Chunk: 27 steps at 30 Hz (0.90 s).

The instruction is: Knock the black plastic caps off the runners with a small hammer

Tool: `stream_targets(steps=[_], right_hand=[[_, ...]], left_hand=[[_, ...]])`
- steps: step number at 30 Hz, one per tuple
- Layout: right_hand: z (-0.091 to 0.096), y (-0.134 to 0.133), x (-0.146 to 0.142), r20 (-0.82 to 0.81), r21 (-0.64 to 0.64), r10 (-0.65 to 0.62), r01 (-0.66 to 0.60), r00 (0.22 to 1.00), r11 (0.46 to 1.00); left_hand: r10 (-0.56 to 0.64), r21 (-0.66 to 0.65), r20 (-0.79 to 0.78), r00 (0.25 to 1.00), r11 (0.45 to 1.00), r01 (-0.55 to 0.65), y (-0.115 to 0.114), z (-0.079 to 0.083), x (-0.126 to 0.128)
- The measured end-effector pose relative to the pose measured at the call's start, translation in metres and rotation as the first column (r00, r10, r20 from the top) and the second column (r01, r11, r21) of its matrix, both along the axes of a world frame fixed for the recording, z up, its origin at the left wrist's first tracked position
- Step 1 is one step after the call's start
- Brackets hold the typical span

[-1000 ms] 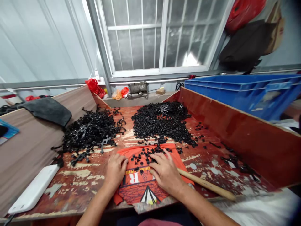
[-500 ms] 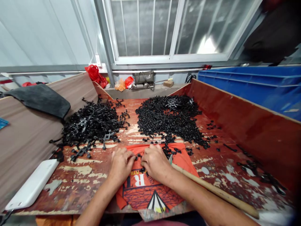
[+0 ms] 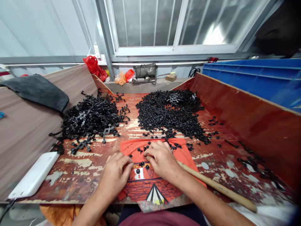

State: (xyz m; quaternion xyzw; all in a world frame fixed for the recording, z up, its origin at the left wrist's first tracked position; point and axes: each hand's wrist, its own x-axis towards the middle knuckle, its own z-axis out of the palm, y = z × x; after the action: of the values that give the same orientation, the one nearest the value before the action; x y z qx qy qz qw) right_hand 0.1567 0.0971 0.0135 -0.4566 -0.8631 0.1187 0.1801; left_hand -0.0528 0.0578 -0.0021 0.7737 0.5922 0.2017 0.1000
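Note:
An orange printed cloth lies flat at the near edge of the worn red worktable, with a few small black plastic pieces scattered on it. My left hand rests on the cloth's left edge, fingers curled loosely, nothing visible in them. My right hand lies palm down on the cloth's middle, fingers bent together over the small pieces; what they pinch, if anything, is hidden. A wooden stick runs from under my right hand toward the right.
A pile of black plastic frames lies at the left, a heap of small black parts behind the cloth. A white flat device sits near left. Wooden side boards wall the table; blue crates stand right.
Both hands drew back toward me along the cloth, which now lies spread flatter with fewer pieces on it. The view tilted down slightly.

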Motion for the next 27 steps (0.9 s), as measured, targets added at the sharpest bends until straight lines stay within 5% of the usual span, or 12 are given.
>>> stream_targets(steps=[6,14,18,23,27], right_hand=[[-0.002,0.000,-0.012,0.104,0.024,0.032,-0.035,0.994,0.999],[0.002,0.012,-0.010,0.140,0.026,0.006,-0.010,0.990,1.000],[0.009,0.026,-0.010,0.155,0.054,-0.023,0.015,0.988,0.998],[0.006,0.040,-0.021,0.197,0.061,-0.020,0.008,0.980,0.998],[0.001,0.047,-0.022,0.235,0.043,-0.017,0.007,0.972,0.999]], left_hand=[[-0.056,-0.102,-0.139,0.989,0.994,0.042,0.021,0.005,0.026],[0.005,0.034,-0.275,0.961,0.999,0.004,0.031,0.009,0.018],[0.024,0.038,-0.226,0.974,0.999,-0.016,0.053,0.015,0.010],[-0.185,-0.124,-0.104,0.977,0.977,0.172,0.085,0.011,0.012],[-0.158,-0.092,-0.110,0.981,0.985,0.148,0.091,0.005,0.009]])
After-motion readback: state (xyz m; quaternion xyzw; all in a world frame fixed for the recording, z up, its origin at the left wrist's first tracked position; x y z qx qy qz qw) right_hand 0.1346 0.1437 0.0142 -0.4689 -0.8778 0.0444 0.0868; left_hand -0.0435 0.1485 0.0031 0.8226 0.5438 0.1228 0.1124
